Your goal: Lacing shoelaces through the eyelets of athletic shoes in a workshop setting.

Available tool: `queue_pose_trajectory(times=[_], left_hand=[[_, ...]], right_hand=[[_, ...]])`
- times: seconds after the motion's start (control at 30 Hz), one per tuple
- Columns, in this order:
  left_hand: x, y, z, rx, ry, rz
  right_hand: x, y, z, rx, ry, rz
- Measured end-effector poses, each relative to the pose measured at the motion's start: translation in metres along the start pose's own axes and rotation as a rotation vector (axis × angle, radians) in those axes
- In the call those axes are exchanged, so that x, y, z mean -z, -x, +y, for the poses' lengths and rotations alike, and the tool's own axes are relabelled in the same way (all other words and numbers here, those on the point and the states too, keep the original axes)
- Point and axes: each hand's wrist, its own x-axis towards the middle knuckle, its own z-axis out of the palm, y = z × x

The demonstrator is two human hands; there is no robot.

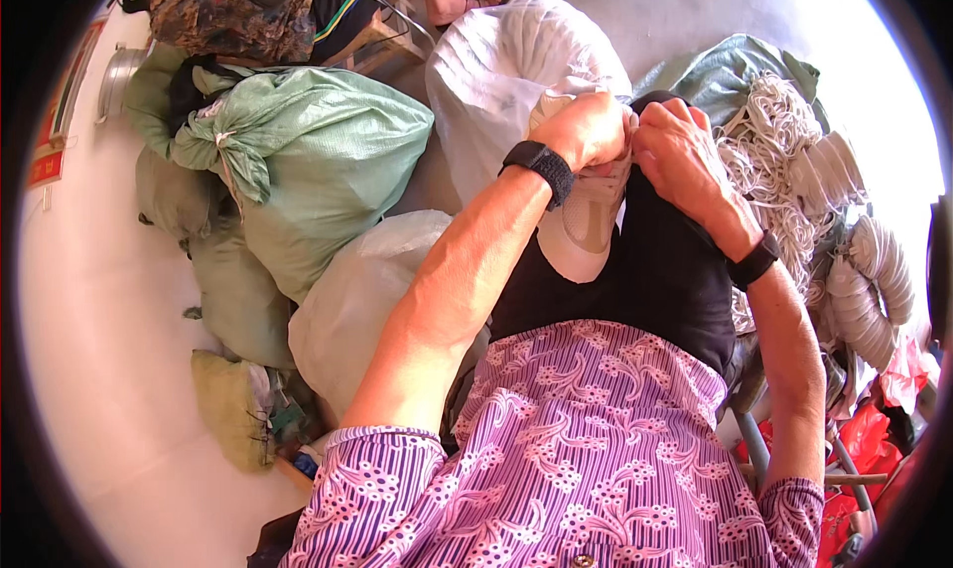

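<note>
A pale beige and white shoe [584,220] lies sole-up on my lap, over black trousers [655,270]. My left hand [588,129] grips the shoe's far end with closed fingers. My right hand [677,151] is right beside it, fingers curled onto the same end of the shoe. Both wrists wear black bands. What the fingertips hold beneath them is hidden.
Green woven sacks [298,151] and white sacks [506,62] are piled to my left and ahead. Bundles of white laces [784,151] and stacked white shoe parts [874,270] lie on the right, red bags [874,439] below them. Another person sits at the top left.
</note>
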Motion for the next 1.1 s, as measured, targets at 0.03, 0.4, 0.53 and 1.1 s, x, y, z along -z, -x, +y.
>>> queue_pose_trajectory(times=[0.03, 0.4, 0.53, 1.1], left_hand=[[-0.004, -0.001, 0.000, -0.032, -0.005, 0.017], [-0.025, 0.007, -0.045, -0.414, 0.361, 0.387], [-0.027, 0.002, -0.045, -0.473, 0.162, 0.405], [-0.043, 0.002, -0.015, -0.578, 0.424, 0.165]], right_hand=[[0.000, 0.002, 0.002, -0.006, -0.022, -0.001], [-0.006, -0.013, 0.005, -0.005, -0.166, 0.008], [-0.001, -0.027, 0.015, -0.189, -0.560, 0.012], [0.202, 0.030, 0.174, -0.379, -0.702, 0.169]])
